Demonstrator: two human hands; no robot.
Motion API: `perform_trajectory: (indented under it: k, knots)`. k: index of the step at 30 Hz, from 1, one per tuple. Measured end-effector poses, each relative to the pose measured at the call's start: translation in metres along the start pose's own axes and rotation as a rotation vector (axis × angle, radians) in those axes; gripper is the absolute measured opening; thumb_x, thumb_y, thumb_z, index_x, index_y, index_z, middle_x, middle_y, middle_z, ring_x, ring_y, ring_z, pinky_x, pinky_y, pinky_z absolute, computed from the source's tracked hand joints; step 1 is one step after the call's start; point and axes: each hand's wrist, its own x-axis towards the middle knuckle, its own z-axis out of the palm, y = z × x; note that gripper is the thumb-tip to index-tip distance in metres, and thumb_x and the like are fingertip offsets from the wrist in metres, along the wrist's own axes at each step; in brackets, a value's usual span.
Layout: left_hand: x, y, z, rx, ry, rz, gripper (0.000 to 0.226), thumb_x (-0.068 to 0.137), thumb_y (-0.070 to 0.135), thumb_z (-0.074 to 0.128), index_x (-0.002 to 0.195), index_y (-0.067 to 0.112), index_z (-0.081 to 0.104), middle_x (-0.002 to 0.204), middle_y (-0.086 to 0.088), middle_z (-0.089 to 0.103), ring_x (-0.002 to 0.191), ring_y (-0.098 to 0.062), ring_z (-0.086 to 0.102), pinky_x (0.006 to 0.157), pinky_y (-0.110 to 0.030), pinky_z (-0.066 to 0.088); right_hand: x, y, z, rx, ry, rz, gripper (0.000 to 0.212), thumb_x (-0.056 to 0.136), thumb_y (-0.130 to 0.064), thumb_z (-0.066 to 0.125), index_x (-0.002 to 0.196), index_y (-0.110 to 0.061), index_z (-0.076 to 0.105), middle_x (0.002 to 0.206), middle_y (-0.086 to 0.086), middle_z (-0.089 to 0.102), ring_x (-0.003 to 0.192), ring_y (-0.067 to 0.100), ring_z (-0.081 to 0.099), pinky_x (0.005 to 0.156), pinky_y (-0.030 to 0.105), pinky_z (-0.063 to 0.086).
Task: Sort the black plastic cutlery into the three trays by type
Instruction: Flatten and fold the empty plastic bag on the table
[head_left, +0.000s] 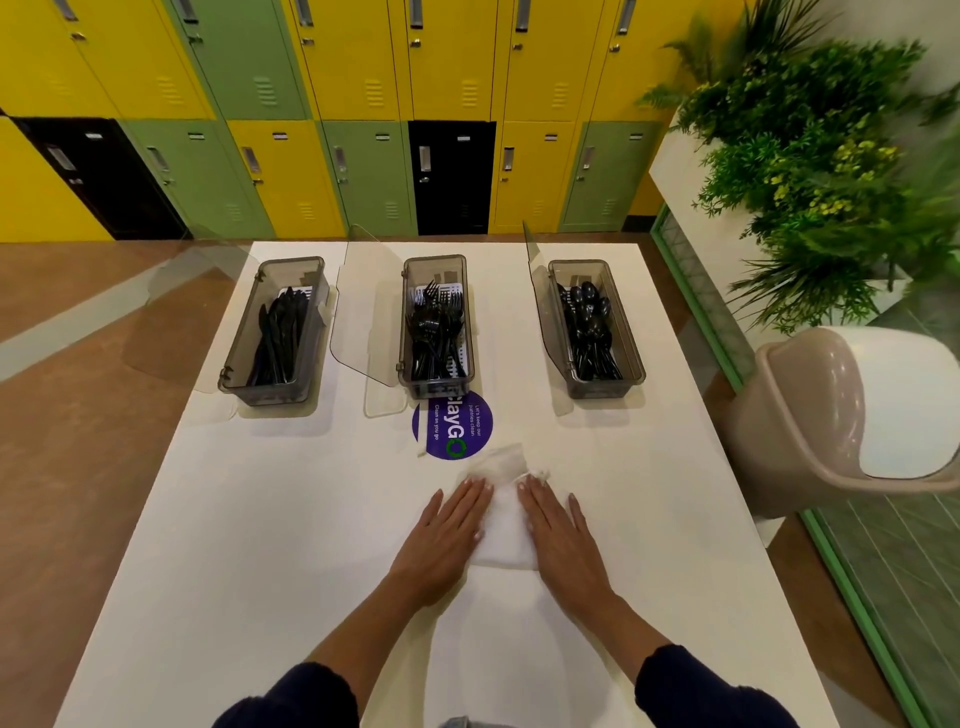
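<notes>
We see a big wall of yellow, green and black lockers across the top of the frame. Below it a white table fills the middle and the bottom. Green plants stand at the upper right, and a beige chair sits at the right edge, just beside the table. Our left hand and right hand lie flat in the lower middle, with fingers straight and close together, one on each side of a white folded thing. Both hands rest on it. We cannot tell if it is a bag or a cloth. Three grey see-through trays stand in a row at the far end of the table, well apart from the hands, each with its clear lid up. The left tray holds the black knives. The middle tray holds the black forks. The right tray holds the black spoons. A round purple sticker is on the table between the middle tray and the white folded thing.
</notes>
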Motion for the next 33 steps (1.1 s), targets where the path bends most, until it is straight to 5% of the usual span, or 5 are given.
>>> perform_trajectory:
  k: [6, 11, 16, 26, 33]
  knots:
    - [-0.024, -0.014, -0.011, -0.001, -0.139, 0.196, 0.062, 0.095, 0.063, 0.017, 0.150, 0.040, -0.002, 0.156, 0.013, -0.019, 0.143, -0.007, -0.023, 0.117, -0.032, -0.016, 0.000, 0.001, -0.007, 0.091, -0.035, 0.001, 0.056, 0.103, -0.027, -0.003, 0.145, -0.010, 0.030, 0.150, 0.005, 0.039, 0.139, 0.015, 0.028, 0.113, 0.038, 0.010]
    - [-0.022, -0.013, -0.011, 0.007, -0.074, 0.113, 0.049, 0.098, 0.046, 0.030, 0.145, 0.035, 0.032, 0.154, 0.007, 0.032, 0.141, -0.013, 0.031, 0.113, -0.035, 0.027, -0.008, -0.003, -0.010, 0.487, -0.049, 0.005, 0.044, 0.104, -0.030, 0.023, 0.148, -0.027, 0.020, 0.155, -0.019, 0.016, 0.143, -0.004, 0.016, 0.112, 0.007, -0.007]
    - [-0.010, -0.007, -0.009, -0.027, 0.138, 0.082, 0.036, 0.090, 0.023, 0.038, 0.117, 0.024, 0.062, 0.121, 0.004, 0.066, 0.106, -0.016, 0.064, 0.090, -0.020, 0.034, -0.012, 0.005, -0.017, 0.413, -0.056, -0.076, 0.081, 0.088, -0.068, 0.033, 0.151, -0.022, 0.014, 0.155, -0.016, 0.022, 0.139, -0.010, 0.019, 0.120, 0.028, -0.003]
    - [0.014, 0.018, -0.026, -0.158, 0.116, -0.212, 0.032, 0.104, 0.033, 0.026, 0.105, 0.013, 0.051, 0.089, -0.007, 0.071, 0.081, -0.029, 0.064, 0.072, -0.027, 0.036, 0.011, -0.015, -0.024, 0.376, 0.218, 0.187, 0.055, 0.089, -0.064, 0.037, 0.098, -0.016, 0.063, 0.102, -0.008, 0.062, 0.101, 0.015, 0.054, 0.090, 0.025, 0.021]
    - [0.013, 0.030, -0.017, -0.178, 0.273, -0.406, 0.026, 0.101, 0.027, 0.031, 0.118, 0.017, 0.047, 0.112, -0.005, 0.060, 0.099, -0.023, 0.058, 0.086, -0.031, 0.045, 0.033, -0.034, -0.026, -0.003, -0.005, 0.403, 0.051, 0.098, -0.052, 0.031, 0.111, -0.017, 0.066, 0.114, 0.000, 0.057, 0.107, 0.021, 0.044, 0.090, 0.035, 0.029]
